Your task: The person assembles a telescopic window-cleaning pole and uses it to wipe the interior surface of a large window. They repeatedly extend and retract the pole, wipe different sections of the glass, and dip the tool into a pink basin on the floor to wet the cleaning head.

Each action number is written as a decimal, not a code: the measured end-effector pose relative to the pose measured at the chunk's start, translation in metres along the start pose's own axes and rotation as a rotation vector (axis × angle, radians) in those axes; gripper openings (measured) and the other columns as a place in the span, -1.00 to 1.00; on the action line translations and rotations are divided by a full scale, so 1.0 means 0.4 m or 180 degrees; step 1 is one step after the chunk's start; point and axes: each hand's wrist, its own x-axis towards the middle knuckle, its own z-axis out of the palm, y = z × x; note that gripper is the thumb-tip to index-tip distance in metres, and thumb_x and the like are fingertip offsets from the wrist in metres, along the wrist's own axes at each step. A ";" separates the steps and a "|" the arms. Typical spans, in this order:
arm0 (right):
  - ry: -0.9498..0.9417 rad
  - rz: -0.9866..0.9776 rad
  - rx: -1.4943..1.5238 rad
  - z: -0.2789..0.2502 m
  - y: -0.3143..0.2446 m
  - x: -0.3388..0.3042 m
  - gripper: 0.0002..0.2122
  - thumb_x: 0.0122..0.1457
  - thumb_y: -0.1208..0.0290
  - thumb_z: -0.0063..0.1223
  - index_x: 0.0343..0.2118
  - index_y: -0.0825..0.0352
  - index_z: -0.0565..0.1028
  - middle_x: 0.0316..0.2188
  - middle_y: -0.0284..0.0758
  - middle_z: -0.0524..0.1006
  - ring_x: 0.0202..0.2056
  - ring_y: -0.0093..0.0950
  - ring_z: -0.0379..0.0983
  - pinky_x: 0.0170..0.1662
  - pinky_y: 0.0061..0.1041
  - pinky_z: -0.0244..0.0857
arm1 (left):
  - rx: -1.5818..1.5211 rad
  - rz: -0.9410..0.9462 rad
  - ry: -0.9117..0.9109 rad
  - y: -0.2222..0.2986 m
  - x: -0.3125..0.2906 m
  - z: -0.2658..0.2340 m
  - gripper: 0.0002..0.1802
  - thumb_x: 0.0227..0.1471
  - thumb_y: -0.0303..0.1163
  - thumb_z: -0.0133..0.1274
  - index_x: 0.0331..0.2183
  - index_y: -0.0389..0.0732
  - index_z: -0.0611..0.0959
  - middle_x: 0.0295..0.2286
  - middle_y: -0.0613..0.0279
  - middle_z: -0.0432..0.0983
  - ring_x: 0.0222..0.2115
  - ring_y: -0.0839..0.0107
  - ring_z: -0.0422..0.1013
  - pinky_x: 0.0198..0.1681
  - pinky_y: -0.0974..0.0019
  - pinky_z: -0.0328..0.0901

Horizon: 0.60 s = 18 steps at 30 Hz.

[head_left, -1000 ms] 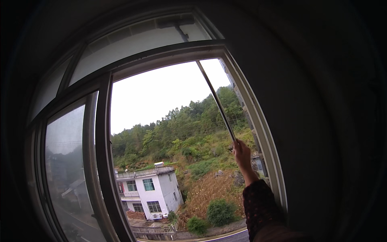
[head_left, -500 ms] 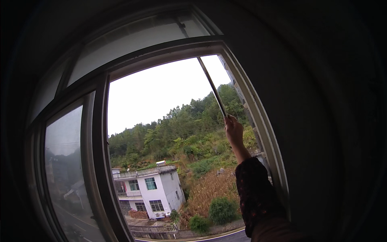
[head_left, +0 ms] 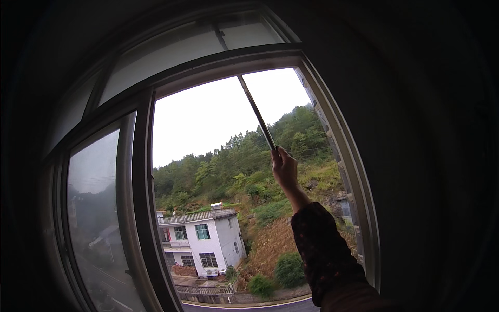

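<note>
My right hand (head_left: 285, 169) is raised out in the window opening, its fingers closed around the lower end of a thin metal pole (head_left: 257, 112). The pole leans up and to the left, passing beyond the top rail of the window frame (head_left: 228, 63). Behind the upper glass pane (head_left: 171, 48), a dark upper part of the pole (head_left: 221, 35) shows dimly, with a small bracket-like piece on it. What its far end carries is too unclear to tell. A dark patterned sleeve covers my right forearm. My left hand is out of view.
At left stands a sliding glass panel (head_left: 96, 192) in a metal frame. The right window jamb (head_left: 345, 151) runs close beside my arm, next to a dark wall (head_left: 426, 156). Outside lie a white house (head_left: 218, 242), a road (head_left: 249, 307) and a wooded hillside.
My right hand and the pole have shifted left across the opening, away from the right jamb. Behind the upper pane, the dark part of the pole has moved left too. The view has shifted slightly.
</note>
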 end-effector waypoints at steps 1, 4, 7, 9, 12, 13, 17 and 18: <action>-0.0030 0.0261 -0.0089 0.032 -0.016 -0.015 -0.79 0.25 0.31 -0.04 -0.37 0.38 0.47 -0.69 -0.27 0.43 -0.67 -0.51 0.33 -0.59 -0.48 0.17 | 0.0006 0.0049 -0.0011 0.007 0.003 0.000 -0.66 0.13 -0.31 -0.06 -0.07 -0.21 0.51 -0.45 0.09 0.54 -0.40 0.36 0.45 -0.28 0.27 0.34; -0.0061 0.0337 -0.0115 0.074 -0.042 -0.115 -0.78 0.25 0.30 -0.04 -0.30 0.40 0.47 -0.67 -0.24 0.45 -0.66 -0.47 0.37 -0.57 -0.47 0.20 | 0.0008 0.0238 -0.0042 0.022 0.008 0.003 -0.66 0.13 -0.32 -0.06 -0.07 -0.22 0.50 -0.45 0.09 0.54 -0.40 0.36 0.45 -0.28 0.27 0.34; -0.0176 0.0078 -0.0009 0.035 -0.039 -0.241 -0.79 0.24 0.34 -0.02 -0.26 0.43 0.47 -0.67 -0.25 0.43 -0.66 -0.50 0.34 -0.58 -0.49 0.19 | 0.0020 0.0386 -0.0050 0.022 0.005 0.003 -0.66 0.13 -0.32 -0.06 -0.07 -0.22 0.50 -0.45 0.09 0.53 -0.40 0.36 0.45 -0.28 0.27 0.34; -0.0299 -0.0055 0.0050 -0.018 -0.043 -0.315 -0.80 0.24 0.38 -0.01 -0.24 0.44 0.47 -0.67 -0.27 0.42 -0.65 -0.53 0.33 -0.58 -0.52 0.19 | -0.0087 0.0272 -0.0143 0.010 -0.004 0.000 -0.68 0.14 -0.33 -0.06 -0.08 -0.22 0.49 -0.47 0.11 0.52 -0.42 0.36 0.44 -0.30 0.27 0.33; -0.0732 0.0289 0.0126 -0.142 -0.074 -0.434 -0.80 0.23 0.42 0.00 -0.17 0.43 0.47 -0.63 -0.30 0.43 -0.63 -0.56 0.34 -0.56 -0.55 0.22 | -0.0156 0.0377 -0.0112 -0.019 -0.012 -0.001 -0.69 0.13 -0.32 -0.05 -0.09 -0.21 0.50 -0.51 0.14 0.49 -0.46 0.38 0.41 -0.34 0.28 0.32; -0.0783 0.0308 0.0011 -0.183 -0.092 -0.474 -0.81 0.22 0.42 0.02 -0.17 0.41 0.47 -0.60 -0.28 0.46 -0.61 -0.54 0.37 -0.55 -0.53 0.24 | -0.0172 0.0416 -0.0100 -0.029 -0.010 0.000 -0.70 0.13 -0.32 -0.04 -0.10 -0.21 0.50 -0.52 0.15 0.48 -0.48 0.39 0.40 -0.35 0.28 0.32; -0.0949 0.0613 -0.0052 -0.331 -0.159 -0.608 -0.80 0.21 0.44 0.02 -0.14 0.38 0.48 -0.60 -0.29 0.47 -0.60 -0.56 0.41 -0.54 -0.54 0.27 | 0.0146 -0.0174 -0.0236 -0.061 0.006 0.018 -0.69 0.13 -0.29 -0.03 -0.09 -0.19 0.50 -0.57 0.18 0.43 -0.52 0.43 0.35 -0.40 0.29 0.30; -0.0924 0.0635 -0.0099 -0.361 -0.171 -0.629 -0.80 0.21 0.44 0.02 -0.14 0.38 0.48 -0.61 -0.30 0.47 -0.60 -0.56 0.41 -0.54 -0.55 0.26 | 0.0127 -0.0116 -0.0217 -0.067 0.012 0.022 -0.68 0.13 -0.29 -0.03 -0.09 -0.19 0.50 -0.58 0.19 0.42 -0.53 0.42 0.35 -0.41 0.29 0.30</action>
